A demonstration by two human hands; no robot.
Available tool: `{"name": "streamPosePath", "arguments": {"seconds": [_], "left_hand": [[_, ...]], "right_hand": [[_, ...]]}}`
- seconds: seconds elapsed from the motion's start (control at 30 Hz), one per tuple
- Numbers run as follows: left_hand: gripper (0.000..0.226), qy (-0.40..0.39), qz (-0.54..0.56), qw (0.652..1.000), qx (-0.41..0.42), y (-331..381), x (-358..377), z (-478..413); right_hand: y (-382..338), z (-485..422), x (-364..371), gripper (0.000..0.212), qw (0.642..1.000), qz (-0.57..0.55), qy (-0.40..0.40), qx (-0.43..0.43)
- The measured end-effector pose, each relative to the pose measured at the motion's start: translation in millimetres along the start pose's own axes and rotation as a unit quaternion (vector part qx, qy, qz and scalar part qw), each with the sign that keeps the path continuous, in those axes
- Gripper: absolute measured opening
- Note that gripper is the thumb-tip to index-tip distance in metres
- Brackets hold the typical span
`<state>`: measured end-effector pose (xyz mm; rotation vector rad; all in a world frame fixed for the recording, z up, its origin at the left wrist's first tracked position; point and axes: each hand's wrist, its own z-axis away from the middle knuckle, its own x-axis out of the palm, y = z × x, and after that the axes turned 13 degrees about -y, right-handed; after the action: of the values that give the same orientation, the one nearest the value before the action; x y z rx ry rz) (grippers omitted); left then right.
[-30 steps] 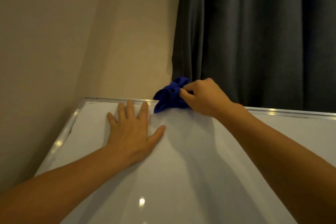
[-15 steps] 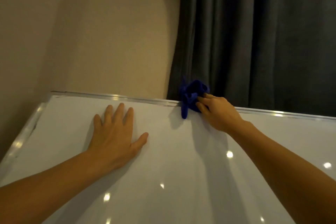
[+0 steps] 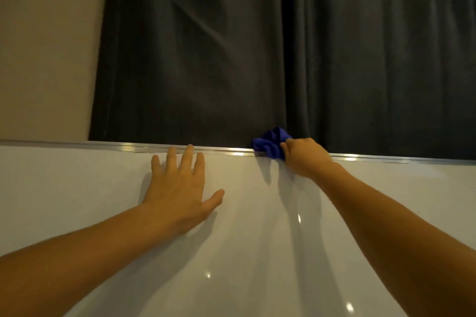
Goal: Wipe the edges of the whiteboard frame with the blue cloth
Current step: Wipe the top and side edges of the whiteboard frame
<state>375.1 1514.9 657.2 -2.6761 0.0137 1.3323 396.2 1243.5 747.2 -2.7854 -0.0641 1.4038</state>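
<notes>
A large whiteboard (image 3: pixel 257 226) fills the lower half of the view, with a silver metal frame (image 3: pixel 128 148) running along its top edge. My right hand (image 3: pixel 305 157) grips a bunched blue cloth (image 3: pixel 270 143) and presses it on the top frame edge, right of centre. My left hand (image 3: pixel 180 188) lies flat on the white surface with its fingers spread, fingertips just reaching the frame, holding nothing.
A dark grey curtain (image 3: pixel 283 46) hangs directly behind the board's top edge. A beige wall (image 3: pixel 46 46) stands at the left. Light spots reflect on the glossy board surface.
My right hand has slid the blue cloth rightward along the top frame, away from the left corner. My left hand has followed to the right on the board. The view has panned right.
</notes>
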Motion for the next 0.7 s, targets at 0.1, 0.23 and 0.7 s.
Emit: {"name": "streamPosePath", "arguments": {"seconds": [0.1, 0.23, 0.7], "left_hand": [[0.102, 0.014, 0.016, 1.000, -0.012, 49, -3, -21], [0.104, 0.050, 0.034, 0.996, -0.069, 112, 4, -41], [0.111, 0.084, 0.045, 0.994, -0.046, 168, 8, -81]], "right_hand": [[-9, -12, 0, 0.030, 0.996, 0.042, 0.003, -0.077], [-14, -8, 31, 0.035, 0.956, -0.056, 0.088, -0.274], [107, -31, 45, 0.082, 0.978, 0.003, 0.066, -0.196]]}}
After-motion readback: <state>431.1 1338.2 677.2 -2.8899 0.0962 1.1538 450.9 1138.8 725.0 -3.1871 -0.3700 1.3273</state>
